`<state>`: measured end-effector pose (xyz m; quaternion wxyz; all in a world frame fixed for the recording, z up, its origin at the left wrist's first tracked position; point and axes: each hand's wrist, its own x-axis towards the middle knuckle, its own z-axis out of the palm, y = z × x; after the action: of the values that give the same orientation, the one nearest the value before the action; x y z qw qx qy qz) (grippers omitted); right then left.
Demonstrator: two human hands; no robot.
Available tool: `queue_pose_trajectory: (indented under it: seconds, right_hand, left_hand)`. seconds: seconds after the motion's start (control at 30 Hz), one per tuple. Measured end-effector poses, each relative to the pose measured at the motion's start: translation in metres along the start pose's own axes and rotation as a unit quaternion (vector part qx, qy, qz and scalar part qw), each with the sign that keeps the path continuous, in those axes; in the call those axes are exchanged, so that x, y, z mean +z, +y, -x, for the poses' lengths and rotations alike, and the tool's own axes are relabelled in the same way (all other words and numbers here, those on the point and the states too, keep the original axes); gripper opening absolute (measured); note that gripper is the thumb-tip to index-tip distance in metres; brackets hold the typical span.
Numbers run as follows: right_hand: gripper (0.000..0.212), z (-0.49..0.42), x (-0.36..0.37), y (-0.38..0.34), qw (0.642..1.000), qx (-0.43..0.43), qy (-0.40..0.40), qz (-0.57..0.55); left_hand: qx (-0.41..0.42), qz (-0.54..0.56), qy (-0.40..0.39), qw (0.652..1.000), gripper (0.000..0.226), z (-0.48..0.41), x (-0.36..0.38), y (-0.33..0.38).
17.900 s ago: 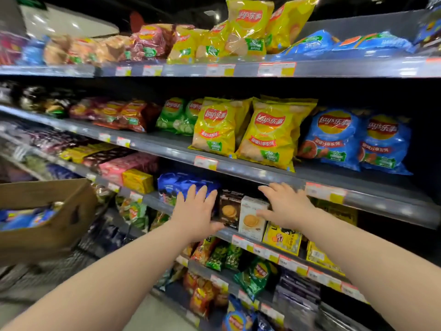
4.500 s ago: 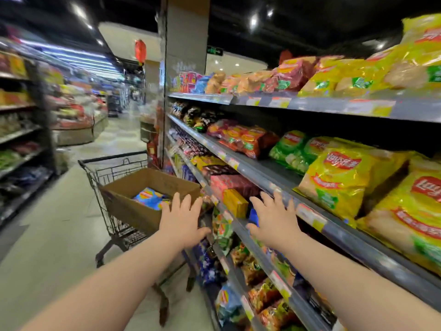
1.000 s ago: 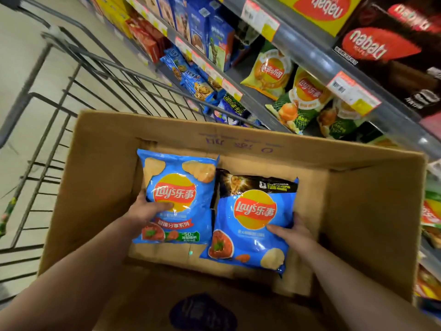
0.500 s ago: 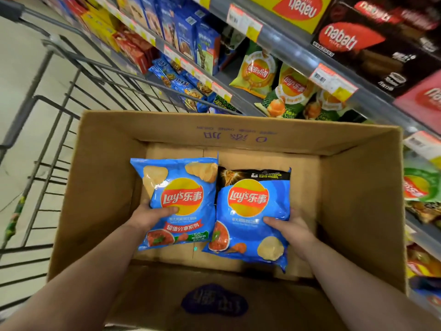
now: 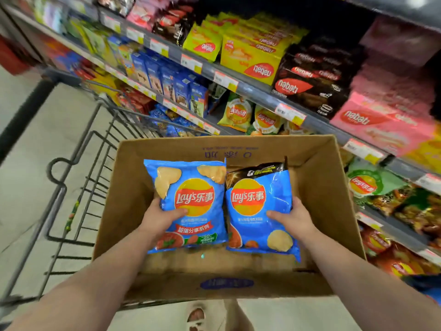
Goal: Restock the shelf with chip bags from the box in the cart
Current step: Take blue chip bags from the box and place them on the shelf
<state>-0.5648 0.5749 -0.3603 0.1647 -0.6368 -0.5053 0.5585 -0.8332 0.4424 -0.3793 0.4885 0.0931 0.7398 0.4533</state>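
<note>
Head view, both hands down in the box.

- Shelving [image 5: 259, 93] runs along the right side. The tiers in view carry Nabati wafer packs [image 5: 253, 60] and green Lay's bags [image 5: 265, 120]. No blue Lay's facing is in view here.
- Shopping cart [image 5: 28, 113] stands against the shelving, with the cardboard box [image 5: 329, 199] sitting in it, top open.
- Left Lay's bag [image 5: 191, 197], blue, is on the box's left side. Right Lay's bag [image 5: 257, 199], blue with a black top band, is on the box's right side. Their inner edges touch.
- Left hand [image 5: 160, 218] grips the left bag at its outer edge, thumb across the front, fingers behind and hidden. Right hand [image 5: 293, 218] grips the right bag the same way.

Change: half a second ago both bags lay lower, against the box floor. Now they are lifted and tipped upright, with their tops up near the printed far wall. The camera has also come up, so more shelving shows.

Reading: the pick is done, one bag per hand, and the carry comes next. The blue facing stood on a higher tier about 18 s ago, so I expect a turn right and a reach up. The bags look puffy and light; a firm squeeze risks crushing the chips. No other bag shows around these two, though the floor beneath them is hidden.
</note>
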Motion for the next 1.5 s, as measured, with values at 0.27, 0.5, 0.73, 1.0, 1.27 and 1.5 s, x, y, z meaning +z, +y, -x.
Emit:
queue_pose_trajectory:
  seconds: [0.27, 0.5, 0.73, 1.0, 1.27, 1.5]
  right_hand:
    - [0.061, 0.072, -0.035, -0.049, 0.991, -0.095, 0.084, -0.027]
    - [0.054, 0.142, -0.092, -0.071, 0.971, -0.152, 0.172, -0.07]
    - [0.046, 0.206, -0.175, -0.049, 0.939, -0.17, 0.278, -0.107]
    - [0.044, 0.302, -0.304, 0.04, 0.902, -0.147, 0.383, -0.136]
    - [0.043, 0.425, -0.45, 0.143, 0.848, -0.149, 0.486, -0.154]
    - [0.042, 0.5, -0.544, 0.219, 0.804, -0.124, 0.565, -0.137]
  left_hand:
    - [0.112, 0.008, -0.038, 0.993, 0.038, 0.051, -0.004, 0.059]
    - [0.191, -0.002, -0.104, 0.976, 0.043, 0.102, 0.037, 0.11]
    - [0.252, -0.019, -0.193, 0.948, 0.05, 0.158, 0.114, 0.135]
    - [0.257, -0.06, -0.296, 0.918, 0.056, 0.253, 0.251, 0.104]
    - [0.258, -0.061, -0.39, 0.882, 0.036, 0.396, 0.406, 0.029]
    - [0.255, -0.071, -0.45, 0.853, 0.059, 0.49, 0.502, -0.016]
